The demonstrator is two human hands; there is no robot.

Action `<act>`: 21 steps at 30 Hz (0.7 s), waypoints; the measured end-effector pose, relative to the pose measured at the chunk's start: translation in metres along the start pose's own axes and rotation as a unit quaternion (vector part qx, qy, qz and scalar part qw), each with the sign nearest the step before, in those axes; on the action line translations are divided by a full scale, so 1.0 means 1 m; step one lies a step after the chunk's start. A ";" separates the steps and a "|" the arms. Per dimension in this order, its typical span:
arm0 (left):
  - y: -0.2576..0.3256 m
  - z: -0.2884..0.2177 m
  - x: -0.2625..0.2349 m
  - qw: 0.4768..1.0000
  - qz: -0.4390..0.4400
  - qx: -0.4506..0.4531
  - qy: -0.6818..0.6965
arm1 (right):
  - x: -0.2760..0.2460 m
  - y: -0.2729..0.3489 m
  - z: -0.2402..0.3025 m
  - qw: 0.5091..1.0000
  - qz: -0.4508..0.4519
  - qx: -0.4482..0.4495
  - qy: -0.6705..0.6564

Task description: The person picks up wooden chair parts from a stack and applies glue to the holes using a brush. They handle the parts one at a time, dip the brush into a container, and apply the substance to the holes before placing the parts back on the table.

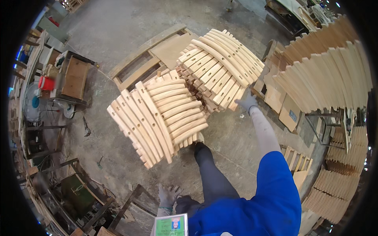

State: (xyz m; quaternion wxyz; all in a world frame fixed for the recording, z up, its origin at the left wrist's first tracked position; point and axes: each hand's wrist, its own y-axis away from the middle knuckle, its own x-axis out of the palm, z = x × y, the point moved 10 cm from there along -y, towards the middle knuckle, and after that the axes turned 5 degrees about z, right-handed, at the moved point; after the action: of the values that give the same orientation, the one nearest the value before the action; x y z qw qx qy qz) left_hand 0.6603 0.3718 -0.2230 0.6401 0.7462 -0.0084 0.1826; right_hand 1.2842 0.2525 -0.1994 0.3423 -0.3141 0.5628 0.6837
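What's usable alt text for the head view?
A person's open right hand reaches beside a stack of curved wooden slats, contact unclear; a second stack stands to its left. The left hand is low, fingers spread, holding nothing. Behind the stacks lies a wooden pallet; more slats are piled at right.

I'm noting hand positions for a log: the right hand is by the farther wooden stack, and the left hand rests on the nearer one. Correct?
No: the head view shows the left hand low, apart from the nearer stack; the right hand is by the farther stack.
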 end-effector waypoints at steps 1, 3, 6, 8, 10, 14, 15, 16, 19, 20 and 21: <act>-0.024 0.010 0.024 0.999 -0.012 -0.029 0.032 | -0.020 -0.039 -0.007 1.000 -0.016 0.013 0.006; -0.072 0.010 0.055 0.993 -0.029 -0.042 0.111 | -0.047 -0.106 0.003 0.998 -0.049 0.019 0.029; -0.120 -0.009 0.077 0.993 -0.058 0.015 0.105 | -0.065 -0.173 0.043 0.994 -0.070 -0.018 0.076; -0.142 -0.032 0.093 0.990 -0.061 0.097 -0.084 | -0.072 -0.209 0.064 0.990 -0.068 -0.048 0.110; -0.156 -0.048 0.111 0.953 -0.054 0.171 -0.244 | -0.065 -0.237 0.080 0.993 -0.036 -0.072 0.090; -0.162 -0.066 0.144 0.865 0.003 0.288 -0.411 | -0.043 -0.265 0.113 0.977 -0.076 -0.106 0.171; -0.165 -0.064 0.138 0.879 0.004 0.255 -0.402 | -0.034 -0.260 0.124 0.982 -0.074 -0.120 0.127; -0.173 -0.062 0.146 0.892 0.020 0.221 -0.394 | -0.031 -0.262 0.119 0.980 -0.068 -0.126 0.141; -0.182 -0.044 0.125 0.982 -0.079 0.136 0.107 | -0.014 -0.267 0.120 0.977 -0.034 -0.140 0.160; -0.183 -0.039 0.132 0.979 -0.098 0.120 0.130 | -0.016 -0.271 0.129 0.974 -0.044 -0.153 0.162; -0.185 -0.035 0.136 0.978 -0.091 0.109 0.155 | -0.019 -0.274 0.138 0.971 -0.053 -0.165 0.164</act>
State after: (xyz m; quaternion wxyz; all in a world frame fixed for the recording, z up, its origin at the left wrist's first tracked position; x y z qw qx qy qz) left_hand 0.8237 0.4689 -0.3570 0.5621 0.7719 0.1793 0.2370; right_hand 1.5142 0.4222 -0.3131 0.2244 -0.5033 0.4731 0.6874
